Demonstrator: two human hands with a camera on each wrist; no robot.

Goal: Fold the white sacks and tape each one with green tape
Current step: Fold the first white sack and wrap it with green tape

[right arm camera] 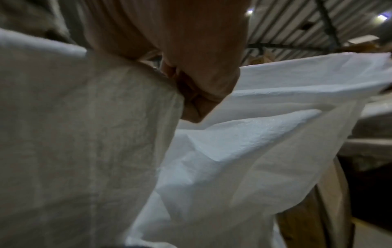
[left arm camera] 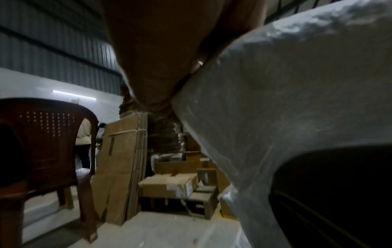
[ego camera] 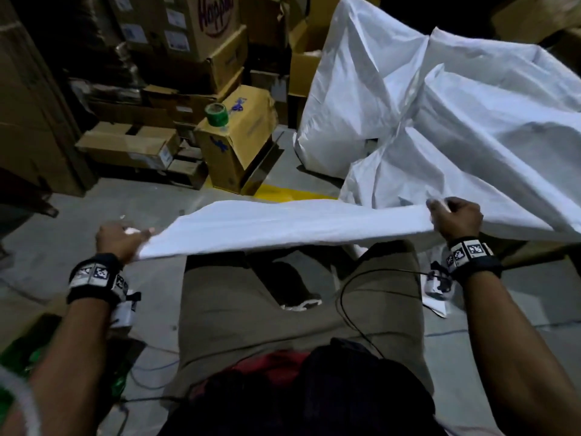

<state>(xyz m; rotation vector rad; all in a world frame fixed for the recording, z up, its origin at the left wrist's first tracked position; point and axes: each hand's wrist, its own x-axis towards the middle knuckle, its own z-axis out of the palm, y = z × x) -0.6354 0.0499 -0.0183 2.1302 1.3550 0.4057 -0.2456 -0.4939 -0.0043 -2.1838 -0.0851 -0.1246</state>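
Left hand [ego camera: 118, 239] at 9 o'clock and right hand [ego camera: 456, 217] at 3 o'clock each grip one end of a white sack [ego camera: 292, 226], fingers curled round the cloth, so that it hangs stretched level between them above the person's knees. Beyond it, at 1 o'clock, more white sacks [ego camera: 440, 121] lie heaped and crumpled on the floor. Farther off, at 11 o'clock, a green tape roll [ego camera: 216, 114] stands on a yellow-brown carton [ego camera: 242, 143], with stacked cartons [ego camera: 176, 58] behind.
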